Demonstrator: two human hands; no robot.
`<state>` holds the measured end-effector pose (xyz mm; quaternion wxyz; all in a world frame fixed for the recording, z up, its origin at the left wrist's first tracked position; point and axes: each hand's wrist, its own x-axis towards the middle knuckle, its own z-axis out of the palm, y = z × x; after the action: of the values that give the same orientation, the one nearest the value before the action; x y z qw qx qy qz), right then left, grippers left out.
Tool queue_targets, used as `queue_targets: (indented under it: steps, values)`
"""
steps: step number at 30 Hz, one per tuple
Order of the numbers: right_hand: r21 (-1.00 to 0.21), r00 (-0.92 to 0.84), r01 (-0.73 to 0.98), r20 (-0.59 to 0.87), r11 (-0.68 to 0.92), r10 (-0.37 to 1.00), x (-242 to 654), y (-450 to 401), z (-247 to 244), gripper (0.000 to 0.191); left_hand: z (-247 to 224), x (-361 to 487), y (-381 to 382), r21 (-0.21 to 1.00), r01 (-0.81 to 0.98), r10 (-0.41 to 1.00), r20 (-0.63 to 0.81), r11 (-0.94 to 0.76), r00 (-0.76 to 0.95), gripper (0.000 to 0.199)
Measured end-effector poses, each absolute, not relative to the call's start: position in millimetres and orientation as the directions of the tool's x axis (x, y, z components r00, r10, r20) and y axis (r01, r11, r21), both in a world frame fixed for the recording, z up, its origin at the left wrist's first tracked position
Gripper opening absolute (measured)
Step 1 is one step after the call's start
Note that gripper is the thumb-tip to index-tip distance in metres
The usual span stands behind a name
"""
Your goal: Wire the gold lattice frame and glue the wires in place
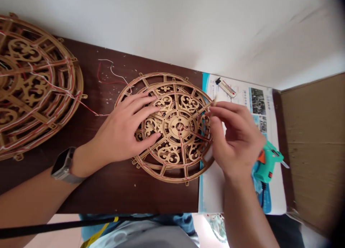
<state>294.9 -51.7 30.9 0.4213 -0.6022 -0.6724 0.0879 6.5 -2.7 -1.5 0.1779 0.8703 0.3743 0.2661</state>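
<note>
A round tan openwork frame (172, 162) with scrollwork and red and white wires along its ribs lies in the middle of the dark table. My left hand (126, 127) rests on its left side, palm down, fingers spread. At the frame's right rim, my right hand (234, 136) is closed in a pinch. A small pale tip (215, 100) shows at its fingertips, too small to name. Loose red and white wires (111, 70) trail from the frame's upper left.
More round frames (54, 115) are stacked at the left, a wire running toward the middle one. A printed sheet (212, 190) lies at right with a small white box-like piece (226, 88) and a green glue gun (269, 161). Cardboard (315, 151) stands beyond; a wall (172, 28) backs the table.
</note>
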Motion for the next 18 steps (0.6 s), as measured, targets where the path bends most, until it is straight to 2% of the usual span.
queue_targets:
  steps: [2,7,11,18]
  values:
    - [-0.662,0.177,0.721,0.461,0.204,0.869,298,-53,32,0.019,-1,6,-4,0.512,0.555,0.747,0.327,-0.655,0.579,0.059]
    - [-0.454,0.148,0.889,0.402,0.057,0.903,313,-51,25,0.018,0,5,-5,0.520,0.554,0.749,0.320,-0.651,0.580,0.061]
    - [-0.422,0.239,0.904,0.370,-0.067,0.898,320,-51,18,0.021,1,5,-4,0.519,0.562,0.754,0.306,-0.644,0.581,0.061]
    - [-0.339,0.230,0.934,0.340,-0.109,0.912,323,-54,10,0.026,5,6,-4,0.504,0.579,0.759,0.303,-0.641,0.576,0.060]
